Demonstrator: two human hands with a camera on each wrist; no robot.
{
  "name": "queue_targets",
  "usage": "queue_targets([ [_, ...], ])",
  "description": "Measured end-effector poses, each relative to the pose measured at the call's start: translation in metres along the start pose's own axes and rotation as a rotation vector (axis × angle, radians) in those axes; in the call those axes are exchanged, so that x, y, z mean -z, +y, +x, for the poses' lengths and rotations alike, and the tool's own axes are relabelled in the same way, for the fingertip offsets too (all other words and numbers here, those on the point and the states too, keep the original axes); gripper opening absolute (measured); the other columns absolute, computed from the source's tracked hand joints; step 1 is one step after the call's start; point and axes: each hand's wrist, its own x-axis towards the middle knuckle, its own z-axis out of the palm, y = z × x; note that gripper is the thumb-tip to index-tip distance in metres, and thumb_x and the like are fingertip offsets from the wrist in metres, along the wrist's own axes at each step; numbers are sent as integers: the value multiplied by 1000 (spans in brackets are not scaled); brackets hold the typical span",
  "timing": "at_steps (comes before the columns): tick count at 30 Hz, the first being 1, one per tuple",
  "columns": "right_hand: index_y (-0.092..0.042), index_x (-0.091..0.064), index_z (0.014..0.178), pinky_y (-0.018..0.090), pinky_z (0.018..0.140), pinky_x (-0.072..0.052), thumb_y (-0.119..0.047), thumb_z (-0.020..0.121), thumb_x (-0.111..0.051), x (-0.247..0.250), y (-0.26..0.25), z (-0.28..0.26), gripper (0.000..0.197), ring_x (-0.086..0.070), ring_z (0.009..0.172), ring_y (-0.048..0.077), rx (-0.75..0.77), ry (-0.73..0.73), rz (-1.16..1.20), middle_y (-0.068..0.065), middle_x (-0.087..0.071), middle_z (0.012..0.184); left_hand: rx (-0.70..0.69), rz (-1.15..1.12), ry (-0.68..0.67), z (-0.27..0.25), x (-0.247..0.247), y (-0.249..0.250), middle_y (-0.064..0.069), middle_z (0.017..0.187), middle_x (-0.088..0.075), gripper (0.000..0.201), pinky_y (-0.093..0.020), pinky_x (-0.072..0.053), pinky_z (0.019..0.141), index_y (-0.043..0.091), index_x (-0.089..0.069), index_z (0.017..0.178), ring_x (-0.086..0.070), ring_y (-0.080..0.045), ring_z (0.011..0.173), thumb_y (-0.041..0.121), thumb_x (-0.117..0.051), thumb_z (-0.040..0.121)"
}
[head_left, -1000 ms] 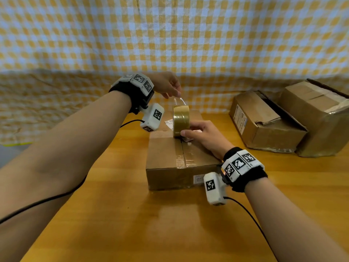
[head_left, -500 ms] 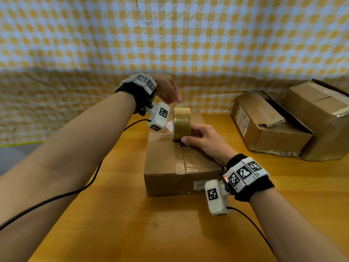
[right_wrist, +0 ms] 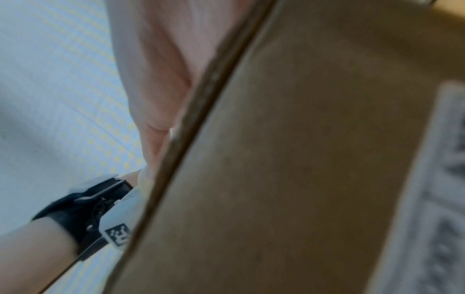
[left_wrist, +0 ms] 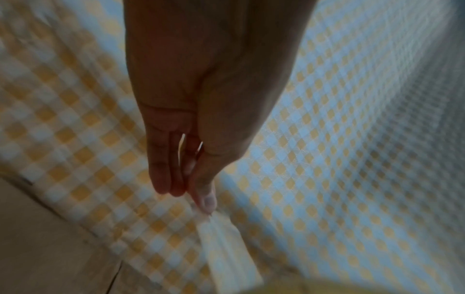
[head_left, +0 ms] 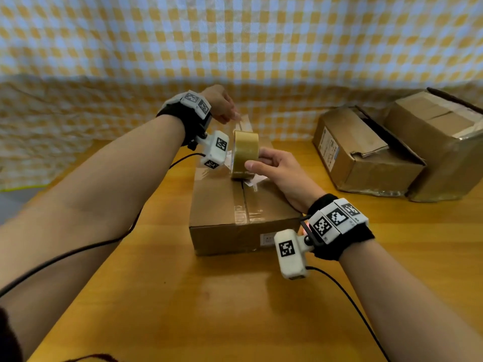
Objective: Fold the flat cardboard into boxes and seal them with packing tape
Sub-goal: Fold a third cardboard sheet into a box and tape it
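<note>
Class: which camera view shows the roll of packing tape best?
The head view: the whole tape roll stands on edge on the box, held by the right hand. The left wrist view shows only the pulled strip; the right wrist view shows no clear roll.

Even, soft indoor light; sharp centre, bowed edges in head view.
Faint glare on worktop (head_left: 235, 309); both wrist views blurred, dim, close surfaces unfocused.

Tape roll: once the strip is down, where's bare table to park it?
Bare wood in front of the box, between the forearms, and a strip between it and the two boxes at right. Crowded: the box's far end, with both hands, left and right, around the tape roll.
</note>
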Motion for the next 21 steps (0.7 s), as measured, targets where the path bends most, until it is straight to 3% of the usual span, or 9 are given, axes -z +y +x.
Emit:
queue_targets([
  [4,-4,-67,122,35,98,-54,-7,90,-71,1,1,1,32,-70,105,23,-18,-8,-43,12,-74,114,46,25,4,3,-3,-3,-10,81,-65,11,-24,-58,65,0,-70,92,-63,-17,71,8,-75,86],
  [7,-3,-68,121,31,95,-55,-4,90,-70,0,1,1,32,-69,104,20,-17,-32,-107,12,-73,115,110,94,33,4,-9,-11,-9,71,-62,17,-20,-53,47,4,-63,75,-62,-10,53,5,-72,88],
  [9,-2,-67,122,26,92,-56,-2,90,-69,-1,1,1,32,-70,102,17,-4,-21,-107,11,-73,114,117,101,29,3,-15,-16,-5,64,-60,18,-15,-45,37,5,-62,73,-58,-6,46,4,-69,89],
  [11,-2,-66,123,23,86,-55,-3,91,-68,-2,2,1,32,-70,97,14,7,-9,-103,9,-73,108,115,73,13,1,-22,-18,-2,59,-61,21,-14,-42,35,7,-61,71,-57,-8,49,2,-66,91],
  [13,-2,-65,124,22,83,-55,-2,92,-67,-2,2,2,32,-69,94,14,12,-7,-81,7,-73,104,118,66,0,2,-28,-19,-4,64,-61,22,-15,-41,34,8,-62,72,-57,-6,44,-1,-62,93],
  [16,-1,-64,125,18,78,-53,-2,93,-66,-1,2,2,32,-70,93,12,15,-5,-45,11,-73,107,113,121,-6,5,-33,-21,-4,68,-59,24,-14,-38,32,11,-62,74,-54,-4,40,0,-57,94],
  [19,0,-63,125,14,74,-50,-2,94,-65,-1,3,3,32,-70,89,7,20,8,-31,12,-73,109,104,138,-25,8,-35,-26,-3,70,-55,29,-14,-37,32,13,-57,70,-52,-9,50,1,-54,96],
  [21,0,-63,126,15,75,-50,-4,95,-64,-1,4,4,31,-70,91,9,27,19,-27,14,-73,112,98,136,-24,8,-35,-28,-4,70,-54,27,-13,-36,32,13,-55,71,-53,-4,41,-1,-54,94],
])
